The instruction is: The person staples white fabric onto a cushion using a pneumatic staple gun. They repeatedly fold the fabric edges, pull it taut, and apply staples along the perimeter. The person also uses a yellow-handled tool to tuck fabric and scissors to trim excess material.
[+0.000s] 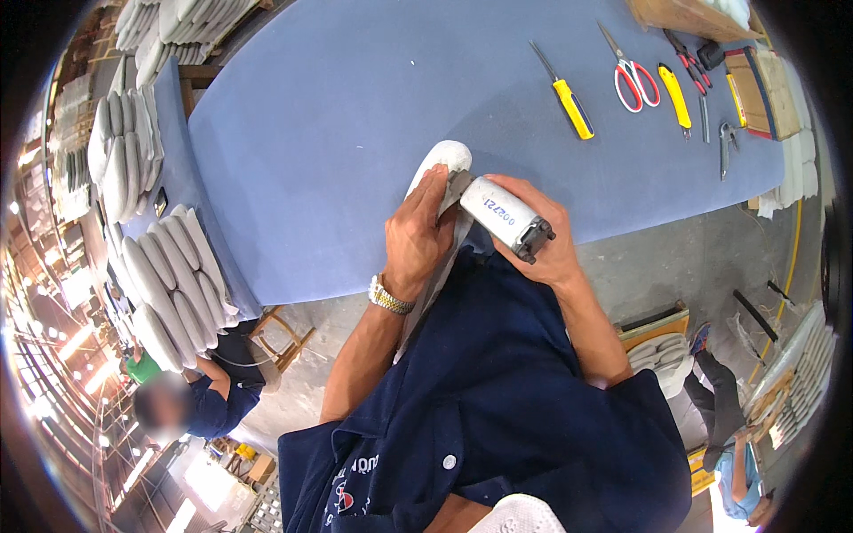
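"At the near edge of the smooth, blue-covered table, what are the hands holding?"

"From the head camera I see a long, narrow, white padded piece, tilted over the edge, its grey lower end hanging toward the wearer's body. The left hand is closed on its upper part. The right hand is wrapped around a boxy white tool with a dark nose. The nose sits against or just above the piece; I cannot tell which."

"How would they handle?"

"I'd judge the piece light, soft-faced and stiffer behind, so I'd pinch its edges, fingers clear of the nose. The tool looks rigid, fairly heavy and perhaps slick; I'd want a full wrap around its body. Any handle beneath is hidden from me."
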`<move>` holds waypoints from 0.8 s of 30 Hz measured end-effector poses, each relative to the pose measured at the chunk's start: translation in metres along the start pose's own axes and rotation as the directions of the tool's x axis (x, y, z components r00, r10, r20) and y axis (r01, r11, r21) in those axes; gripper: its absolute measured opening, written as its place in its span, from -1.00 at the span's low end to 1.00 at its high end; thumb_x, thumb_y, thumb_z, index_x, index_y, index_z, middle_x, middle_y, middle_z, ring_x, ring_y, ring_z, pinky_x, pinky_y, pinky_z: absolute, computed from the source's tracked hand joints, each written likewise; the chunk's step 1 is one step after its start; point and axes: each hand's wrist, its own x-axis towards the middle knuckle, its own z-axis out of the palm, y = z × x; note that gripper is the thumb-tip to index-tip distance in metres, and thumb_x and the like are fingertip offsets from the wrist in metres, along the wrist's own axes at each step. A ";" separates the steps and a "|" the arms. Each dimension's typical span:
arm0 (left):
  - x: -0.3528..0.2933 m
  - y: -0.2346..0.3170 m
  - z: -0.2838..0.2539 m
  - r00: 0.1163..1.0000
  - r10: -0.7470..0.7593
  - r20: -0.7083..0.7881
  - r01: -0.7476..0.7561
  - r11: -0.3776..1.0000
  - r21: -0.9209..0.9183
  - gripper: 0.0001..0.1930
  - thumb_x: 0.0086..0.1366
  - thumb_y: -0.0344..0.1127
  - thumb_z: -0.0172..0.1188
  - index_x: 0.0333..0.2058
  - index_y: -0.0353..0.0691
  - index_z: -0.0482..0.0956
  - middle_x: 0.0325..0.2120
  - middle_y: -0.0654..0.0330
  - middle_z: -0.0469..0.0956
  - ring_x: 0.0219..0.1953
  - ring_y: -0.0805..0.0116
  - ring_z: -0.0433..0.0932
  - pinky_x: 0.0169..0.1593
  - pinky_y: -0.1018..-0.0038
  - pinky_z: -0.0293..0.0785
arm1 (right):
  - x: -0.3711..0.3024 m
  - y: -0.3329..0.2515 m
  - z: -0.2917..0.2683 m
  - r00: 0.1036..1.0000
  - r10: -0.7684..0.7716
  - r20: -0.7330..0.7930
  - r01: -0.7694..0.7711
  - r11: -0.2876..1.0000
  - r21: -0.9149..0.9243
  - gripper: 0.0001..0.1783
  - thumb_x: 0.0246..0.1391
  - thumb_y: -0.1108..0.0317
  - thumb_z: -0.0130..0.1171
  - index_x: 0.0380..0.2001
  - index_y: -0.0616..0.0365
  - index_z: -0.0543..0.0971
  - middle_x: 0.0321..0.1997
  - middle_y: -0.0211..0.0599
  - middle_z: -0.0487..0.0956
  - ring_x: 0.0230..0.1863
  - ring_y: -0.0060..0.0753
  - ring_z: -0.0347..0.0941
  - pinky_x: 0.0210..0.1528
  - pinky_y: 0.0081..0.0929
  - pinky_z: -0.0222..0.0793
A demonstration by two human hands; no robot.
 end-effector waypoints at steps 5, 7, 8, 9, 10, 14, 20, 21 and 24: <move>0.003 0.002 -0.001 1.000 -0.011 -0.005 0.011 1.000 -0.024 -0.40 0.18 -0.56 0.37 0.24 -0.22 0.54 0.15 -0.13 0.60 0.17 -0.06 0.61 0.12 0.23 0.66 | -0.004 0.004 0.000 0.995 0.095 0.012 -0.096 0.995 0.019 -0.30 -0.12 0.36 0.43 0.19 0.22 0.55 0.13 -0.03 0.65 0.12 -0.02 0.64 0.15 -0.28 0.51; 0.001 0.001 0.001 1.000 0.008 -0.029 -0.009 0.999 -0.044 -0.40 0.18 -0.56 0.37 0.24 -0.22 0.55 0.15 -0.13 0.60 0.18 -0.06 0.61 0.13 0.23 0.66 | -0.005 -0.001 0.001 0.988 0.151 0.030 -0.152 0.987 0.047 -0.30 -0.12 0.37 0.41 0.18 0.22 0.55 0.12 -0.05 0.65 0.13 -0.03 0.64 0.15 -0.28 0.51; 0.001 0.001 0.001 1.000 0.001 -0.029 -0.002 0.999 -0.045 -0.41 0.18 -0.56 0.36 0.23 -0.22 0.56 0.15 -0.13 0.60 0.18 -0.05 0.61 0.13 0.24 0.65 | -0.005 -0.004 0.001 0.983 0.179 0.039 -0.181 0.982 0.061 -0.31 -0.12 0.38 0.40 0.18 0.22 0.55 0.12 -0.05 0.65 0.13 -0.03 0.63 0.15 -0.29 0.51; 0.001 0.000 0.001 1.000 -0.003 -0.029 0.002 0.999 -0.043 -0.42 0.18 -0.56 0.36 0.23 -0.22 0.57 0.15 -0.13 0.60 0.19 -0.04 0.61 0.13 0.24 0.65 | -0.004 -0.005 0.000 0.984 0.170 0.052 -0.172 0.984 0.052 -0.33 -0.09 0.44 0.38 0.19 0.25 0.54 0.11 -0.10 0.65 0.12 -0.17 0.61 0.16 -0.35 0.48; 0.002 0.000 0.001 1.000 -0.007 -0.030 0.005 0.999 -0.042 -0.43 0.18 -0.56 0.36 0.22 -0.21 0.58 0.15 -0.13 0.60 0.19 -0.03 0.61 0.13 0.24 0.65 | -0.003 -0.006 -0.002 0.985 0.161 0.065 -0.164 0.986 0.043 -0.34 -0.05 0.50 0.35 0.20 0.27 0.53 0.11 -0.15 0.64 0.11 -0.30 0.59 0.16 -0.41 0.46; 0.004 0.002 -0.003 0.999 -0.038 -0.012 0.037 0.997 -0.067 -0.46 0.19 -0.56 0.36 0.18 -0.22 0.61 0.14 -0.12 0.61 0.18 -0.03 0.62 0.14 0.24 0.65 | 0.006 -0.011 -0.010 0.968 0.200 0.150 -0.202 0.979 0.000 -0.36 0.00 0.52 0.32 0.22 0.26 0.51 0.10 -0.21 0.64 0.10 -0.44 0.57 0.16 -0.48 0.44; 0.006 0.000 -0.001 0.999 -0.036 -0.009 0.035 0.996 -0.076 -0.48 0.17 -0.55 0.38 0.16 -0.28 0.62 0.16 -0.11 0.60 0.19 -0.04 0.61 0.16 0.23 0.63 | 0.017 -0.016 -0.014 0.964 0.188 0.190 -0.171 0.980 -0.101 -0.28 -0.13 0.42 0.40 0.22 0.08 0.52 0.10 -0.15 0.65 0.08 -0.08 0.66 0.10 -0.36 0.52; 0.007 0.000 0.001 1.000 -0.024 -0.011 0.023 0.997 -0.080 -0.47 0.16 -0.55 0.38 0.16 -0.28 0.61 0.17 -0.11 0.59 0.21 -0.04 0.60 0.18 0.22 0.62 | 0.018 -0.017 -0.015 0.960 0.195 0.200 -0.174 0.978 -0.116 -0.27 -0.13 0.42 0.40 0.22 0.08 0.51 0.10 -0.16 0.65 0.08 -0.08 0.66 0.10 -0.36 0.52; 0.007 -0.006 0.005 1.000 0.005 -0.019 -0.007 0.992 -0.123 -0.46 0.15 -0.56 0.39 0.15 -0.30 0.58 0.21 -0.11 0.56 0.26 -0.05 0.54 0.26 0.20 0.56 | 0.024 -0.019 -0.018 0.945 0.229 0.235 -0.203 0.970 -0.130 -0.26 -0.14 0.39 0.41 0.22 0.08 0.50 0.10 -0.17 0.65 0.08 -0.07 0.66 0.11 -0.35 0.52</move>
